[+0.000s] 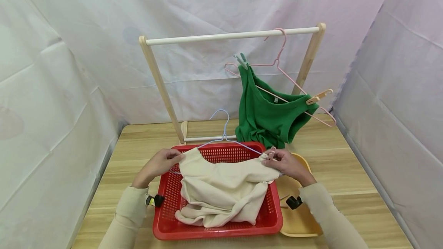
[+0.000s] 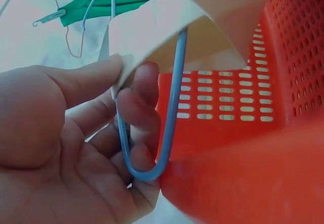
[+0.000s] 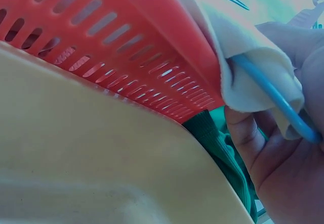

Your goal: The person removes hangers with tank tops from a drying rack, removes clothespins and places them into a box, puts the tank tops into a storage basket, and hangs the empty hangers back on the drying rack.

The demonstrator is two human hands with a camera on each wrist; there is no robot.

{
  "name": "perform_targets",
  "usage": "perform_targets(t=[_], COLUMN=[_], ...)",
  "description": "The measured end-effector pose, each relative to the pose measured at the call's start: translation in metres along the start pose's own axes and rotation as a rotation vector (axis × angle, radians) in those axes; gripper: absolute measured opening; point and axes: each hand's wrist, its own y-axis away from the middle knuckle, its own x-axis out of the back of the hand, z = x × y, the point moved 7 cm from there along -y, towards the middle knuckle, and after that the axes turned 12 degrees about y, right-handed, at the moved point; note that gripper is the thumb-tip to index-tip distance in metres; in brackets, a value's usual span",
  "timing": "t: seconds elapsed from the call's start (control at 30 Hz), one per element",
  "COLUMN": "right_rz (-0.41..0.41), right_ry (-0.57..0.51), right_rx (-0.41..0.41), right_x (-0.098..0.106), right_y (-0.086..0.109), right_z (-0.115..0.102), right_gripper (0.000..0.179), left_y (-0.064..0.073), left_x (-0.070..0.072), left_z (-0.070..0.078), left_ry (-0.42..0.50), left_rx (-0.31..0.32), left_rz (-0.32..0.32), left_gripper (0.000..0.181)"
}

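A cream sleeveless top lies over the red basket, with a light blue hanger inside its shoulders and the hook standing up at the back. My left hand pinches one shoulder edge between thumb and index finger. In the left wrist view the rounded hanger end sticks out past the fabric, against my fingers. At the other shoulder my right hand grips the cloth and a pink clothespin. From the right wrist view, fabric wraps the hanger arm; the clothespin's jaws are hidden.
Behind the basket stands a rack with a white rail. A green top hangs there on a pink hanger, held by a mint clothespin and an orange clothespin. Right of the basket is a yellow bin.
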Motion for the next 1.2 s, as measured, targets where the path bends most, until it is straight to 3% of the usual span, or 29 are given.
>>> perform_targets(t=[0.2,0.47,0.83,1.2], right_rz=[-0.022,-0.031,0.020,0.053], right_ry=[-0.009,-0.016,-0.019,0.032], right_rx=[0.007,-0.067,-0.005,0.032], right_x=[0.000,0.000,0.005,0.009], right_y=[-0.001,-0.001,-0.003,-0.005], right_z=[-0.001,0.002,-0.003,-0.007], right_gripper=[0.017,0.022,0.019,0.017], left_y=[0.002,0.002,0.004,0.001], left_x=[0.000,0.000,0.000,0.001], left_z=[-0.002,-0.006,-0.005,-0.014], left_ry=[0.062,0.080,0.153,0.173], left_rx=[0.012,0.022,0.033,0.059], left_rz=[-0.046,-0.074,-0.123,-0.137], left_gripper=[0.020,0.022,0.024,0.025])
